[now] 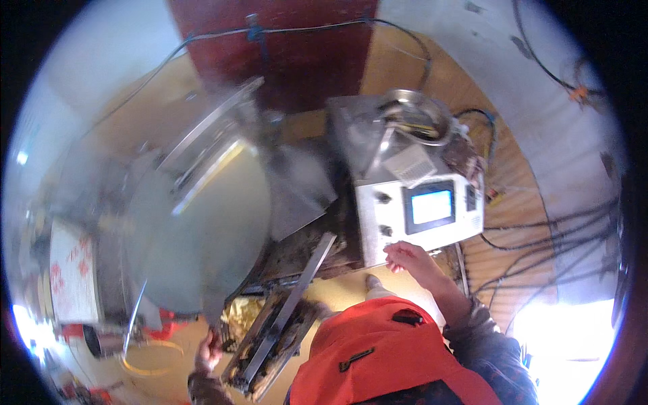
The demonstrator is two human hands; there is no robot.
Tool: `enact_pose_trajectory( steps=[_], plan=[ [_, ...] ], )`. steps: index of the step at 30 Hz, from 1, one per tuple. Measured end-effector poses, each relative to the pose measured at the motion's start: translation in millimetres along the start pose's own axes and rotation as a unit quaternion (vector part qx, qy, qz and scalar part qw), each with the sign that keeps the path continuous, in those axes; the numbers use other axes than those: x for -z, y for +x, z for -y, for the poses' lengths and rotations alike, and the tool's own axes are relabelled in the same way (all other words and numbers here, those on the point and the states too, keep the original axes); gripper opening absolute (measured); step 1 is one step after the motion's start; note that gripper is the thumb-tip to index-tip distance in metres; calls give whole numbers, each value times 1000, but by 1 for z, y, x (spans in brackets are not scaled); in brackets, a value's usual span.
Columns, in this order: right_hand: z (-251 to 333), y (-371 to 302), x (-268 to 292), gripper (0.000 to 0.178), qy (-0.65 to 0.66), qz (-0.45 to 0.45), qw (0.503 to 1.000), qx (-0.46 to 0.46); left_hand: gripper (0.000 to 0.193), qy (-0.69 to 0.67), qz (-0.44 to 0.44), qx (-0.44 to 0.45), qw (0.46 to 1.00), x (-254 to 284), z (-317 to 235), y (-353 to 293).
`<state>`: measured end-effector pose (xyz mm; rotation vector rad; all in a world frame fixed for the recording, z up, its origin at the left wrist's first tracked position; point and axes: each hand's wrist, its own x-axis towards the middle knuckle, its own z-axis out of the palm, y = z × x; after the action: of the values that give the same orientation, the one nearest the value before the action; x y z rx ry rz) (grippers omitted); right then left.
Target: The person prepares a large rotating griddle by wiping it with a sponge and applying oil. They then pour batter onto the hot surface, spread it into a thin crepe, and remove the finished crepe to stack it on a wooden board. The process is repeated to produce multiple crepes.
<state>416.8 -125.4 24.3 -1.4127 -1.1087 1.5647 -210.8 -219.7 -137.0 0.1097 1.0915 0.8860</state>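
Observation:
My right hand (406, 259) is at the lower edge of a white control box (374, 244), its fingers curled close to the front panel below two black knobs (385, 231). Whether they grip a small part there I cannot make out. The panel has a lit screen (432, 206). Down at the lower left, my left hand (209, 351) is closed at the lower end of a blurred grey piece (213, 309), too smeared to name. Just above that hand stands a large round grey-green disc (196, 236), with a bright metal bar (209, 177) across its upper part.
A metal bowl (442, 137) with tools in it rests on the control box. A long metal bar (290, 304) lies over a dirty wooden trough (233, 371) near my left hand. Several black cables (553, 236) run along the right. A white board with red marks (73, 270) is at far left.

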Motion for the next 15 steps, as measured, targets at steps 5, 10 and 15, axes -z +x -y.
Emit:
enact_pose_trajectory(
  steps=[5,10,15],
  plan=[
    [-10,23,149,28,-378,-370,848,20,33,101,-110,57,987,-39,-22,-71],
    [-3,42,284,32,-440,-523,722,106,39,279,36,-67,957,-194,-11,-113],
    [0,74,350,87,-486,-472,735,-22,13,442,32,-71,893,-405,57,-45]
  ],
)
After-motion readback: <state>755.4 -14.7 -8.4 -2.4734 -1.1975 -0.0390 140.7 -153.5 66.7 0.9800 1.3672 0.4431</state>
